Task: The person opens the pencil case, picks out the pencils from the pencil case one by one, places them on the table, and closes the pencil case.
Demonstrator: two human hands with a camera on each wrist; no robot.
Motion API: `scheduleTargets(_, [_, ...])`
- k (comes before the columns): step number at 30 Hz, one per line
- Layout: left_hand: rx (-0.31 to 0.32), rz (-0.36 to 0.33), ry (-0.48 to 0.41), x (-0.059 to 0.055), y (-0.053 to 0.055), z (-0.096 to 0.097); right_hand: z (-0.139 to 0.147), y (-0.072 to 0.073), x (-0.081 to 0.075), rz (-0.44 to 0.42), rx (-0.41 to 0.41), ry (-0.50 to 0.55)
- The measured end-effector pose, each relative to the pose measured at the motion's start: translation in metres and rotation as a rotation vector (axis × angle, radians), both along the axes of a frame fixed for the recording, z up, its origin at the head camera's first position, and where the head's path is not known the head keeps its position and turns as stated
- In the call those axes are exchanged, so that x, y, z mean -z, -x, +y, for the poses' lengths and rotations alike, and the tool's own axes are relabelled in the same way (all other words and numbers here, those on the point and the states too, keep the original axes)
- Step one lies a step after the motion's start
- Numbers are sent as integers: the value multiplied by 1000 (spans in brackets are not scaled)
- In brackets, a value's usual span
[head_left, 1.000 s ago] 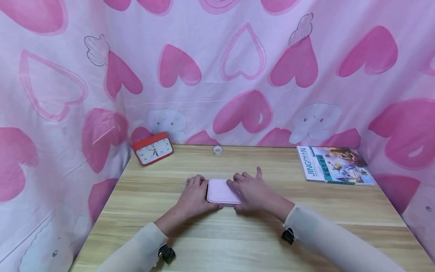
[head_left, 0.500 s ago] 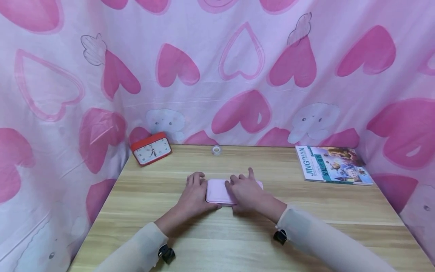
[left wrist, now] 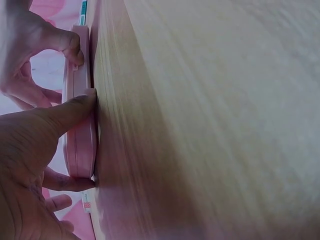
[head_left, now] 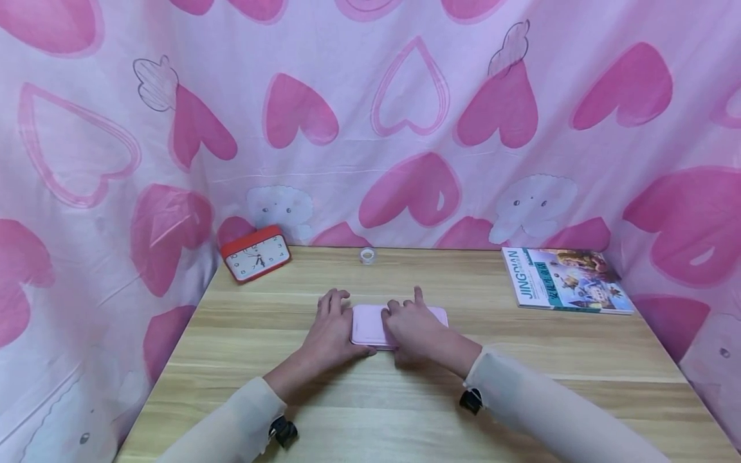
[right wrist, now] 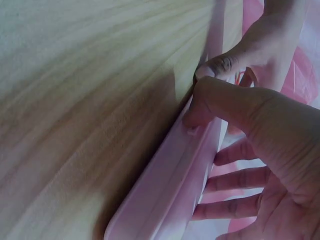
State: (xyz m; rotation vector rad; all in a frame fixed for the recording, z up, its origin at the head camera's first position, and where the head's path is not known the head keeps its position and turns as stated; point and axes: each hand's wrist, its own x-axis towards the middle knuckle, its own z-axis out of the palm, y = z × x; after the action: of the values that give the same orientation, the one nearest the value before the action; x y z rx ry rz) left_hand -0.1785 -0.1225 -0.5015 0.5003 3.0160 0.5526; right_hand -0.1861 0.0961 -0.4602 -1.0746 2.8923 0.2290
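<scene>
A flat pink zip case [head_left: 367, 325] lies on the wooden table, with a seam running along its narrow side [left wrist: 80, 145]. My left hand [head_left: 331, 331] holds its left end, thumb on the near side and a finger at the end. My right hand [head_left: 418, 331] reaches over the case, fingers on top. Its bent thumb presses the near side at a small zipper pull [right wrist: 191, 131], partly hidden by the thumb. In the right wrist view, the two thumbs are close together. The right hand covers the middle of the case in the head view.
At the back left a red alarm clock [head_left: 256, 255] leans by the curtain [head_left: 347, 193]. A small roll of tape [head_left: 367, 256] sits at the back edge of the table [head_left: 370, 411]. A magazine [head_left: 567, 280] lies at the back right.
My right hand has slid left along the case, and the case's right end now shows behind it. The left hand and case have stayed nearly in place.
</scene>
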Motion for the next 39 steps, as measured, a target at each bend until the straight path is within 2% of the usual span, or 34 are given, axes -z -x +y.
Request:
scheduleTargets(13, [-5,8,-3,0,-1,1,5,10,-4,-6,-61,15])
scheduleTargets(23, [-23,6,-18,-1,0,1,-2,1,0,101,-100,-50])
scheduleTargets(29, [-17,12,-22,1,0,1,0,5,-1,39,-94,-25])
scheduleTargets(39, [-52,-71,-89,3,0,-3,6,9,-9,-63,-88,20])
